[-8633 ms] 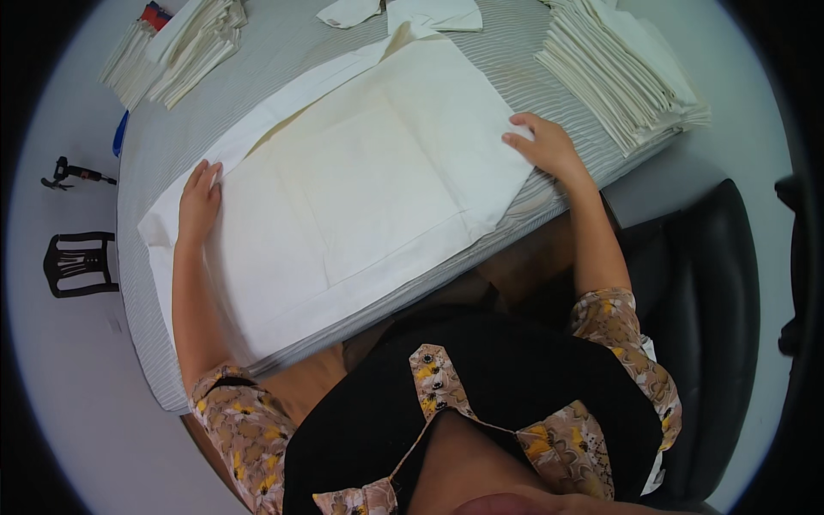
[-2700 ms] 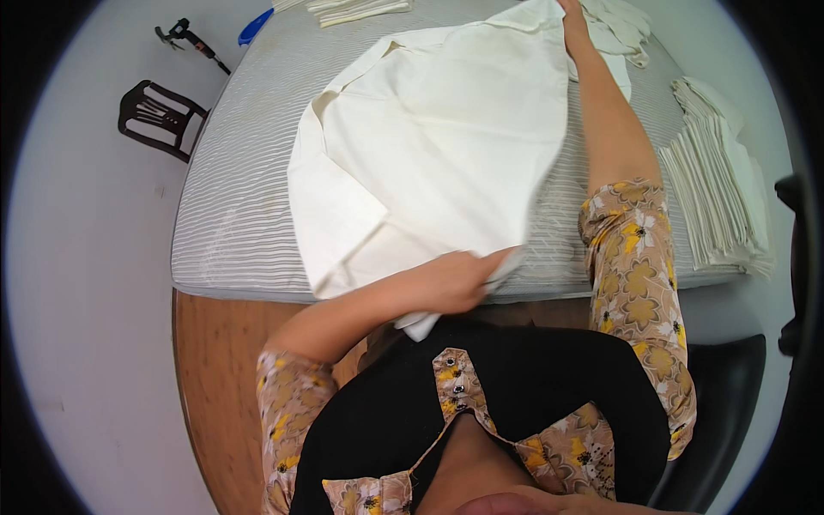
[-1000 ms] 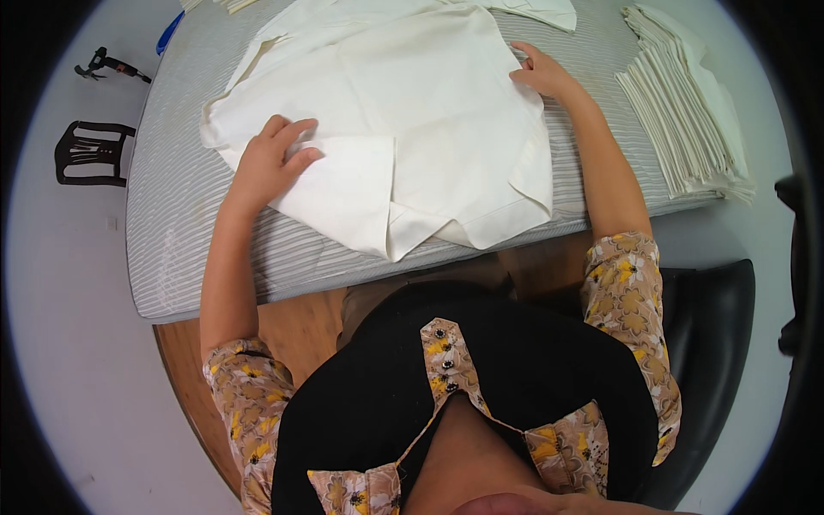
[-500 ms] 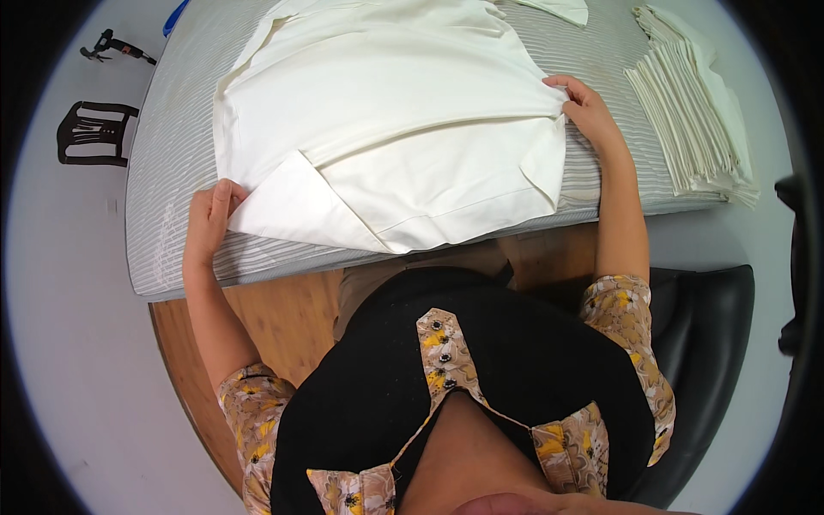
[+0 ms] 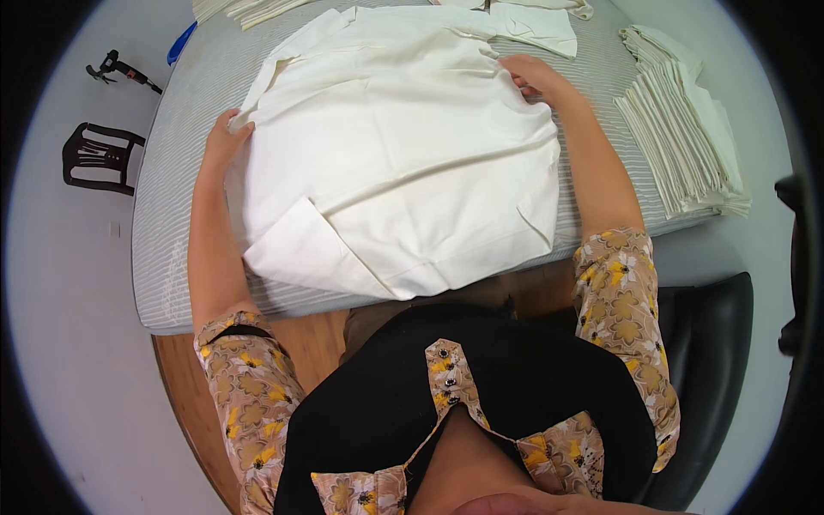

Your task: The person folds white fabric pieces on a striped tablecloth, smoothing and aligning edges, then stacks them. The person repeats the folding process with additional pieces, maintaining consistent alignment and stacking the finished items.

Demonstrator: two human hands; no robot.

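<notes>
A large white cloth [image 5: 386, 129] lies spread on a grey striped padded surface [image 5: 163, 249], its near part turned back in folded flaps. At the cloth's left edge is my left hand [image 5: 228, 142], thumb on top and fingers closed round the edge. My right hand [image 5: 534, 77] is at the far right edge, fingers curled on the fabric, which bunches beside it; its thumb is hidden. Both forearms reach along the sides of the cloth.
To the right stands a stack of folded white cloths [image 5: 687, 129]. More white cloth [image 5: 536, 27] lies at the far edge, with another folded pile [image 5: 257, 12] at far left. A dark chair [image 5: 101, 156] is on the left, a black padded seat [image 5: 712, 369] at lower right.
Both hands have moved away from me along the cloth's side edges, the left from the near corner. The cloth's right side is now more crumpled, and the view has shifted slightly.
</notes>
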